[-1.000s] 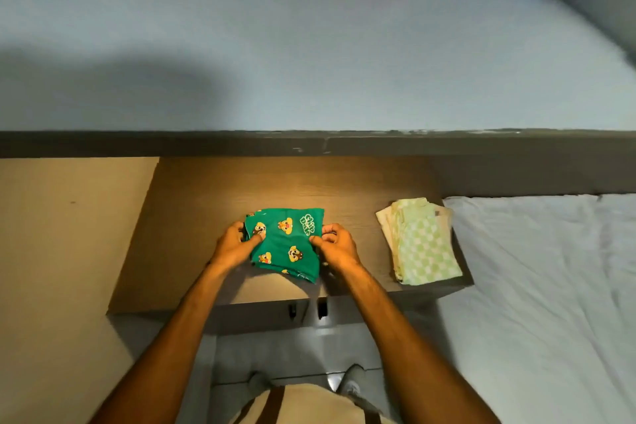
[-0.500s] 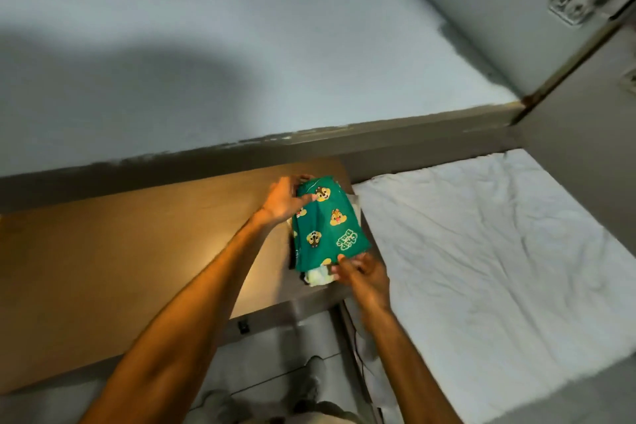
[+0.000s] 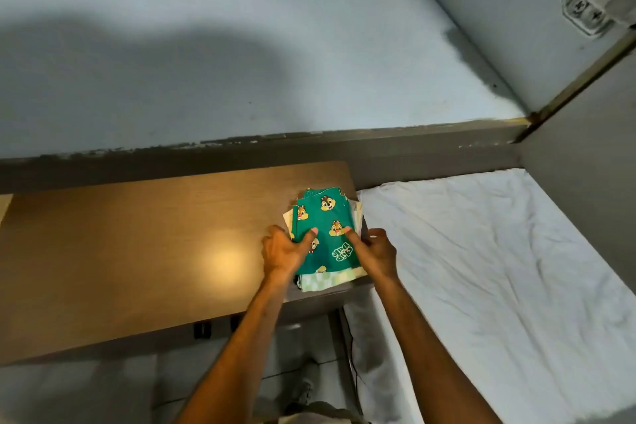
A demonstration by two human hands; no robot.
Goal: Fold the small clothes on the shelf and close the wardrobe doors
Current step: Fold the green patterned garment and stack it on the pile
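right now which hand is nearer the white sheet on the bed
Right. The right hand grips the right edge of the green folded garment, at the table corner just beside the white sheet. The left hand holds the garment's left edge, farther from the sheet.

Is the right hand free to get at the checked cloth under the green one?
Probably yes. The right hand rests at the pile's right edge, and the checked cloth sticks out uncovered below the green cloth.
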